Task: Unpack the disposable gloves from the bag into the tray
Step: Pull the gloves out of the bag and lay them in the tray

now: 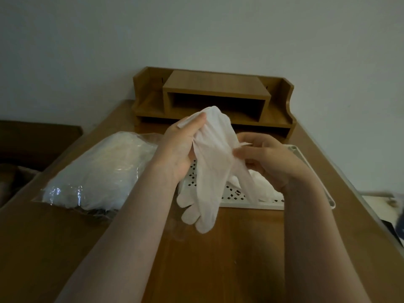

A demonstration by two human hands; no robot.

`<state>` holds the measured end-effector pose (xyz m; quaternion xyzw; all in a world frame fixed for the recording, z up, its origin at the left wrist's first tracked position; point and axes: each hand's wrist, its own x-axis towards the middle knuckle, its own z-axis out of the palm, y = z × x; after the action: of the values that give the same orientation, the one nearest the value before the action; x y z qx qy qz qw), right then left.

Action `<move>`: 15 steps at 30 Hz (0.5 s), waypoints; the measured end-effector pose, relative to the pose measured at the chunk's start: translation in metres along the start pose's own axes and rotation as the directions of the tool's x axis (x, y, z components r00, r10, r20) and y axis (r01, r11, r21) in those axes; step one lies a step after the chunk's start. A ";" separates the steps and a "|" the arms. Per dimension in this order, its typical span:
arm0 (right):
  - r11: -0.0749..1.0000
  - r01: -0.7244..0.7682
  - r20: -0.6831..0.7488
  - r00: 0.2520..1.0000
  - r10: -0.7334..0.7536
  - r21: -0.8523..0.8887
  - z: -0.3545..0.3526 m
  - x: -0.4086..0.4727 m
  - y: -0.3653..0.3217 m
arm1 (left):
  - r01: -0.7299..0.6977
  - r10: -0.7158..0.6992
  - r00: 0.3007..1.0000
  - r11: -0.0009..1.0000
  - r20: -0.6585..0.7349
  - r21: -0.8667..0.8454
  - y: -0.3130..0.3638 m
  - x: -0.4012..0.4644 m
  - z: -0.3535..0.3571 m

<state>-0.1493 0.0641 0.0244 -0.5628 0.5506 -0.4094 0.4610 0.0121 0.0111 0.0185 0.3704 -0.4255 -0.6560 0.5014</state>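
A thin white disposable glove (207,176) hangs in the air over the desk, fingers pointing down. My left hand (179,147) grips its cuff end from the left, thumb on top. My right hand (262,158) pinches the glove's edge from the right. Behind and below the hands lies a white perforated tray (244,199) with more white gloves (260,182) partly hidden by my right hand. A clear plastic bag (98,171) stuffed with white gloves lies on the desk to the left.
A wooden desk organiser (214,99) stands at the back against the wall. The brown desk (218,259) runs toward me. A dark bed frame (32,138) sits at the far left. Blurred objects (389,206) lie off the desk's right edge.
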 end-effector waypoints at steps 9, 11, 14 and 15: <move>0.975 -0.115 -0.292 0.941 0.168 0.189 -0.027 -0.006 0.021 | 0.083 -0.068 0.988 0.990 0.135 -0.111 -0.011 0.005 0.000; 0.985 -0.097 -0.348 0.927 0.141 0.142 -0.030 -0.008 0.021 | 0.118 -0.115 0.977 0.993 0.178 -0.008 -0.014 0.005 0.002; 0.995 -0.095 -0.369 0.926 0.083 -0.015 -0.028 -0.011 0.020 | 0.107 -0.157 0.974 0.955 0.166 0.276 -0.021 0.001 0.008; 0.994 -0.102 -0.343 0.936 0.079 -0.049 -0.029 -0.012 0.018 | 0.080 -0.130 0.985 0.921 0.109 0.381 -0.024 0.000 0.010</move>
<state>-0.1822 0.0748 0.0143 -0.4725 0.6606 -0.4604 0.3582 -0.0057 0.0159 -0.0001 0.4375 -0.5547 -0.6116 0.3562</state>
